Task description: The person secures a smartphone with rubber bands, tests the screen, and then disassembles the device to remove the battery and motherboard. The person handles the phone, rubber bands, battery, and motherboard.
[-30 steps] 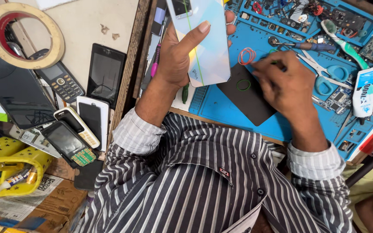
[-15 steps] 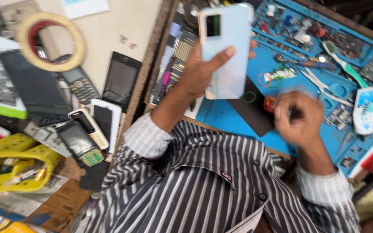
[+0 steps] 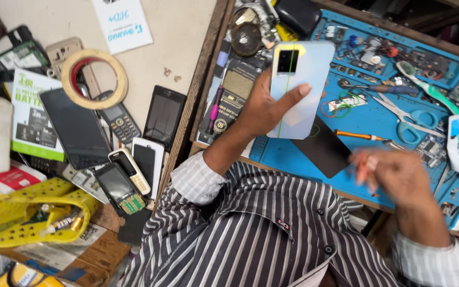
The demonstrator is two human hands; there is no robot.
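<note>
While gripping the phone (image 3: 298, 87) back-up over the blue mat (image 3: 367, 127), the left hand (image 3: 264, 109) is steadying it; the blurred right hand (image 3: 394, 175) is seemingly pinching something small, though its closure is unclear.

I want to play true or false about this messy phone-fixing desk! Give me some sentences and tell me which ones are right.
1. The left hand holds a pale blue phone with its back facing up. True.
2. The right hand holds the scissors. False: the scissors lie on the blue mat, apart from that hand, which looks blurred.
3. A roll of tape lies on the table to the left of the mat. True.
4. The yellow basket sits on the blue mat. False: it sits at the far left, off the mat.
5. A screwdriver with an orange handle lies on the mat. True.
</note>
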